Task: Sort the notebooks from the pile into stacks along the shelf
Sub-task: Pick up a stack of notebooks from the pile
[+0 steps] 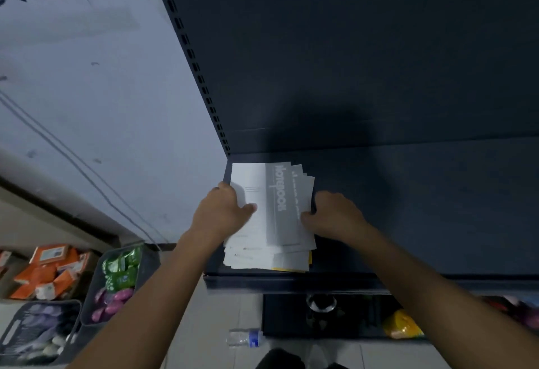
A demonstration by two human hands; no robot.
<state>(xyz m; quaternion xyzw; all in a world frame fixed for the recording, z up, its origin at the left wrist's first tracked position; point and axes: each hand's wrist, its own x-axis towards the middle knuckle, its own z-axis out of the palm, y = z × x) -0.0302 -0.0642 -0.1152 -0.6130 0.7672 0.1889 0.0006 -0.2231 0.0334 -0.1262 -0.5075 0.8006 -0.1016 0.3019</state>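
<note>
- A fanned pile of notebooks (271,217) is seen at the far left end of the dark shelf (423,208), hard against the slotted upright (201,77).
- The pile's long axis is laid from the shelf's front lip toward the back panel, so the short edges are turned toward the person.
- The left hand (224,211) is curled over the pile's left edge, with the thumb pressed on the white cover of the top notebook (250,176); its fingers are hidden under or behind the edge.
- The right hand (335,214) is closed loosely against the pile's right edge, where the covers are splayed; whether a single notebook is pinched cannot be told.
- The grey "Notebook" cover (281,208) is lying between the two hands, about equally near to each.
- The bare run of shelf is extended to the right, so the right hand is judged the better placed for carrying a notebook along it.
- No sorted stack is seen yet.
</note>
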